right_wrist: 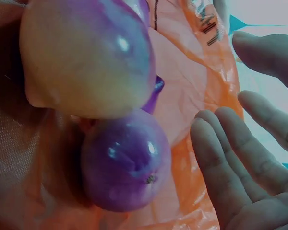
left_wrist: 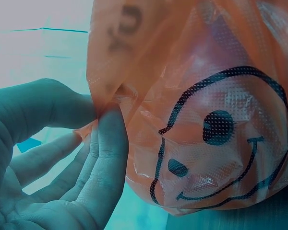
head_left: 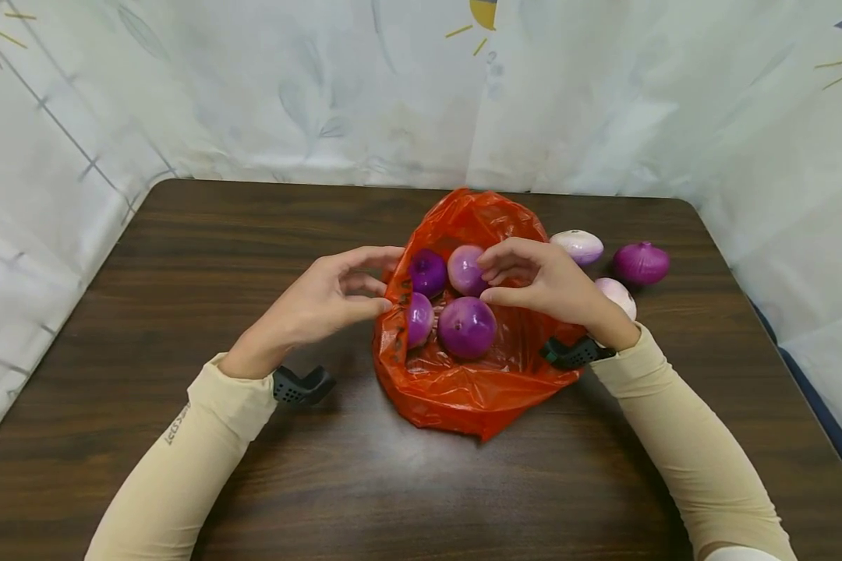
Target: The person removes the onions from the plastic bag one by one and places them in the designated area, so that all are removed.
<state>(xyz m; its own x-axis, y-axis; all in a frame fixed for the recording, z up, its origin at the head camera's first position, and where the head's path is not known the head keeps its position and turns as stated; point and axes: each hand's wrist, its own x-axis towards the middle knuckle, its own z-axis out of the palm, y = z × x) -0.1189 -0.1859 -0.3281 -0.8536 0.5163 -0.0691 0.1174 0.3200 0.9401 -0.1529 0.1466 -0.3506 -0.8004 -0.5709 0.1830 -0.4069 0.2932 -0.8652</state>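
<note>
An orange-red plastic bag [head_left: 456,397] lies wide-mouthed on the table, with several purple onions inside, among them a large onion [head_left: 467,327] and a paler onion [head_left: 466,269]. At the bag's left edge my left hand [head_left: 330,296] pinches the plastic between thumb and fingertips; a printed smiling face shows on the bag [left_wrist: 221,158] in the left wrist view. My right hand [head_left: 543,284] hovers over the bag's right side, close to the paler onion. In the right wrist view its fingers [right_wrist: 235,143] are spread apart, holding nothing, beside a purple onion [right_wrist: 127,160].
Right of the bag on the dark wooden table [head_left: 252,460] lie a white-and-purple onion [head_left: 578,246], a dark purple onion [head_left: 642,262] and a pale onion [head_left: 617,296] partly behind my right wrist. A patterned white curtain [head_left: 393,93] hangs behind the table.
</note>
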